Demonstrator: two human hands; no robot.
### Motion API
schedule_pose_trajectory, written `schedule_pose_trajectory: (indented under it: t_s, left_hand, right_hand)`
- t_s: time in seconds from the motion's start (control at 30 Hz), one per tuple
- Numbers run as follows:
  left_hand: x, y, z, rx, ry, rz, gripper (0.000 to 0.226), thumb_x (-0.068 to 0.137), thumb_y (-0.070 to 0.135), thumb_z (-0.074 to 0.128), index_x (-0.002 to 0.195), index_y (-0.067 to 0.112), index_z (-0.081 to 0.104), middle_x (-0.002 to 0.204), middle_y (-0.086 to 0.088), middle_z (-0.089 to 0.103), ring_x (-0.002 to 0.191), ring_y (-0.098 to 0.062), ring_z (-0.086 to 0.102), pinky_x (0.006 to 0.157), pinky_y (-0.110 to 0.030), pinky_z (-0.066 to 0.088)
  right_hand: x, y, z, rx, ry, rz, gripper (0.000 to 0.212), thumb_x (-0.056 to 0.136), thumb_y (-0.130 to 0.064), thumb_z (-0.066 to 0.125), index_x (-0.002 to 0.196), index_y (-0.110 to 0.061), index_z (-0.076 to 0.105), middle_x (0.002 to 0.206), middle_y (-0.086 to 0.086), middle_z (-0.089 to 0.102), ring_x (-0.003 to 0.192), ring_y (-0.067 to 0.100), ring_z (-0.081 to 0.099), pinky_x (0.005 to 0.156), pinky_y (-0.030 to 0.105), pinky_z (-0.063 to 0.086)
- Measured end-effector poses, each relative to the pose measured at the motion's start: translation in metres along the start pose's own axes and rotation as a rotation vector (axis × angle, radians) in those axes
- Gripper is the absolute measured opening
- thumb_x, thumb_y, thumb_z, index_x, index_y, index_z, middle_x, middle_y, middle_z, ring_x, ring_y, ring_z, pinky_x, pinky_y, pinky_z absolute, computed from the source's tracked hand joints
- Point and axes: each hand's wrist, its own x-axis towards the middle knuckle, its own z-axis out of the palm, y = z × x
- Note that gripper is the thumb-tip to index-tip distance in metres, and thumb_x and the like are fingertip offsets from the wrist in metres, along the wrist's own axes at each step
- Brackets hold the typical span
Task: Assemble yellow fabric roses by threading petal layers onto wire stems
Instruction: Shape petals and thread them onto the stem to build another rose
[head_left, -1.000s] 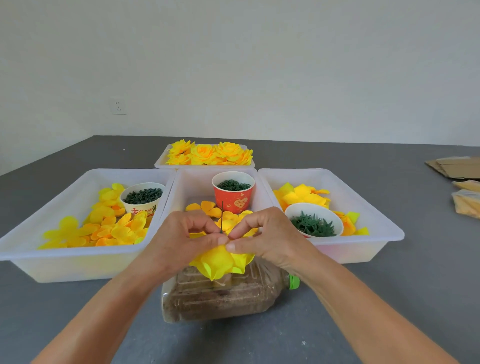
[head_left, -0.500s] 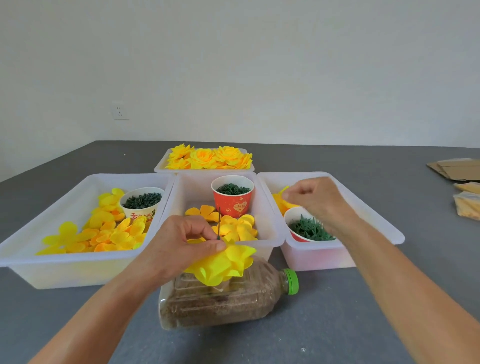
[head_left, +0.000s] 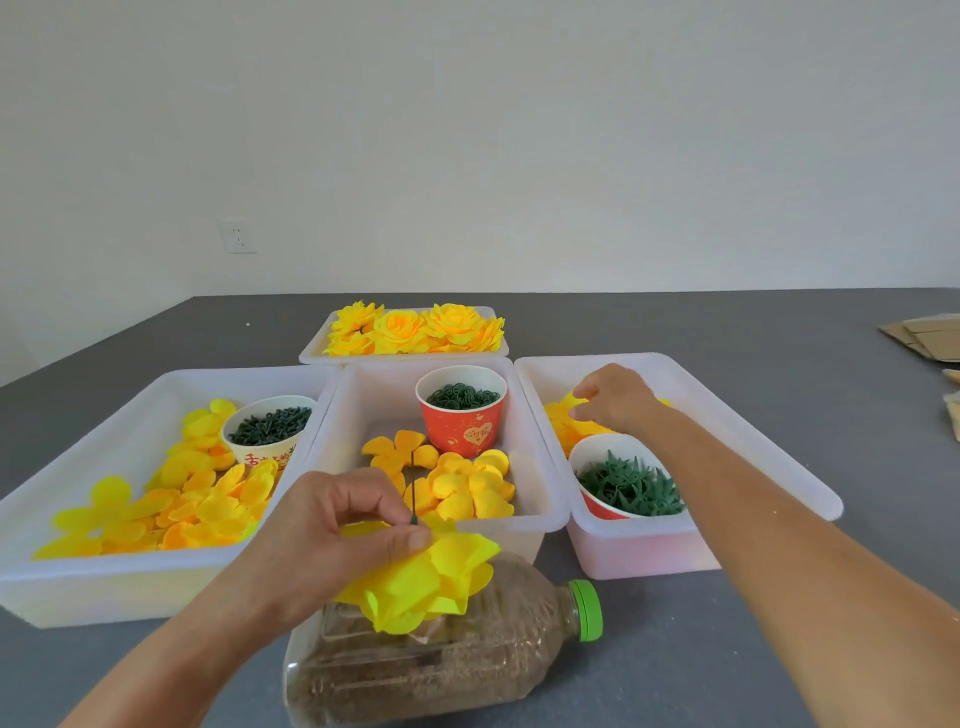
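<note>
A grey table (head_left: 753, 332) filled the lower view, with three white trays side by side and a fourth behind them. The left tray (head_left: 62, 582) at nine o'clock held loose yellow petal layers (head_left: 208, 512) and a white cup of dark green pieces (head_left: 267, 428). The middle tray (head_left: 535, 467) at twelve o'clock held more petals and a red cup (head_left: 462, 415) of green rings. The back tray (head_left: 317, 353) carried finished roses (head_left: 415, 330). Nearest me, at six o'clock, a clear bottle (head_left: 467, 670) with a green cap lay on its side. My left hand (head_left: 332, 525) pinched the half-built rose (head_left: 431, 582) just above that bottle, thumb and fingers curled round the petals at the foot of the thin wire stem (head_left: 412, 486), which stood upright. My right hand (head_left: 618, 400) reached into the right tray (head_left: 779, 467) at two o'clock, fingers curled onto a yellow petal layer (head_left: 569, 402); I could not tell if it was gripped yet. The risk I judged: with only one hand steadying it, threaded layers could slip or the stem tilt. A cup of green spiky pieces (head_left: 628, 486) sat under my right forearm and could be knocked on the way back.
</note>
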Motion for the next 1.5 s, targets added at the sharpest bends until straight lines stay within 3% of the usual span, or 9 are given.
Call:
schedule_pose_trajectory:
  t_s: [0.13, 0.3, 0.63, 0.77, 0.87, 1.0, 1.17, 1.37, 1.5]
  left_hand:
    - [0.000, 0.002, -0.001, 0.008, -0.003, 0.001, 0.013, 0.061, 0.026, 0.075, 0.054, 0.020, 0.067, 0.073, -0.011, 0.065, 0.069, -0.017, 0.061, 0.068, -0.019, 0.047]
    - [0.000, 0.002, -0.003, 0.051, -0.006, 0.042, 0.014, 0.064, 0.024, 0.077, 0.054, 0.022, 0.067, 0.072, -0.008, 0.066, 0.070, -0.015, 0.064, 0.070, -0.018, 0.048]
    - [-0.001, -0.001, -0.002, 0.050, 0.017, 0.067, 0.014, 0.065, 0.022, 0.077, 0.056, 0.022, 0.067, 0.072, -0.007, 0.066, 0.070, -0.015, 0.065, 0.069, -0.020, 0.049]
    - [-0.003, -0.001, 0.000, 0.045, 0.024, 0.060, 0.015, 0.064, 0.026, 0.076, 0.054, 0.029, 0.066, 0.075, -0.007, 0.066, 0.071, -0.015, 0.064, 0.069, -0.018, 0.049]
    - [-0.005, -0.002, 0.001, 0.016, 0.033, 0.050, 0.013, 0.063, 0.028, 0.076, 0.054, 0.026, 0.066, 0.075, -0.008, 0.066, 0.072, -0.016, 0.064, 0.069, -0.019, 0.048]
    - [-0.005, -0.002, 0.001, 0.013, 0.043, 0.046, 0.012, 0.063, 0.029, 0.075, 0.056, 0.026, 0.067, 0.076, -0.009, 0.066, 0.073, -0.019, 0.063, 0.069, -0.023, 0.049]
    - [-0.005, -0.002, 0.002, -0.002, 0.045, 0.040, 0.012, 0.063, 0.027, 0.075, 0.057, 0.021, 0.067, 0.075, -0.008, 0.066, 0.070, -0.017, 0.062, 0.067, -0.022, 0.048]
    - [-0.006, -0.003, 0.004, -0.030, 0.055, 0.042, 0.012, 0.063, 0.025, 0.074, 0.056, 0.018, 0.066, 0.072, -0.007, 0.065, 0.067, -0.015, 0.060, 0.065, -0.023, 0.046]
    - [-0.005, -0.005, 0.005, -0.056, 0.067, 0.038, 0.012, 0.062, 0.025, 0.074, 0.054, 0.023, 0.065, 0.073, -0.008, 0.066, 0.070, -0.021, 0.061, 0.065, -0.023, 0.046]
  right_hand:
    - [0.025, -0.001, 0.017, -0.199, -0.052, -0.010, 0.040, 0.088, -0.023, 0.060, 0.124, -0.005, 0.056, 0.130, 0.010, 0.054, 0.121, 0.027, 0.049, 0.094, 0.034, 0.041]
    - [0.043, 0.005, 0.035, -0.339, -0.058, 0.046, 0.009, 0.089, -0.021, 0.051, 0.086, -0.015, 0.045, 0.098, 0.005, 0.053, 0.097, 0.026, 0.052, 0.081, 0.036, 0.036]
    - [0.053, 0.016, 0.036, -0.300, 0.117, 0.013, 0.019, 0.093, -0.012, 0.048, 0.107, -0.004, 0.059, 0.110, 0.010, 0.060, 0.105, 0.028, 0.057, 0.086, 0.032, 0.044]
    - [0.048, 0.018, 0.025, -0.194, 0.082, -0.047, 0.034, 0.098, -0.014, 0.039, 0.067, -0.005, 0.049, 0.082, 0.012, 0.050, 0.090, 0.029, 0.046, 0.086, 0.034, 0.039]
    - [0.040, 0.016, 0.017, 0.013, 0.214, -0.054, 0.043, 0.088, -0.007, 0.052, 0.049, -0.010, 0.034, 0.057, 0.007, 0.036, 0.071, 0.026, 0.038, 0.059, 0.032, 0.029]
    - [0.032, 0.016, 0.012, 0.390, 0.387, 0.014, 0.010, 0.082, -0.011, 0.067, 0.077, -0.004, 0.072, 0.075, 0.003, 0.061, 0.077, 0.021, 0.055, 0.071, 0.030, 0.041]
    - [0.030, 0.016, 0.004, 0.631, 0.463, 0.089, 0.013, 0.088, -0.011, 0.060, 0.076, -0.010, 0.057, 0.070, 0.007, 0.063, 0.053, 0.016, 0.059, 0.061, 0.033, 0.047]
    - [0.012, 0.007, -0.007, 1.154, 0.304, 0.144, 0.015, 0.089, 0.004, 0.054, 0.084, -0.009, 0.052, 0.070, 0.010, 0.058, 0.048, 0.009, 0.060, 0.051, 0.019, 0.048]
    - [-0.018, -0.010, -0.014, 1.405, 0.181, 0.131, 0.006, 0.088, -0.018, 0.064, 0.086, -0.014, 0.060, 0.080, 0.007, 0.062, 0.061, 0.014, 0.056, 0.053, 0.020, 0.049]
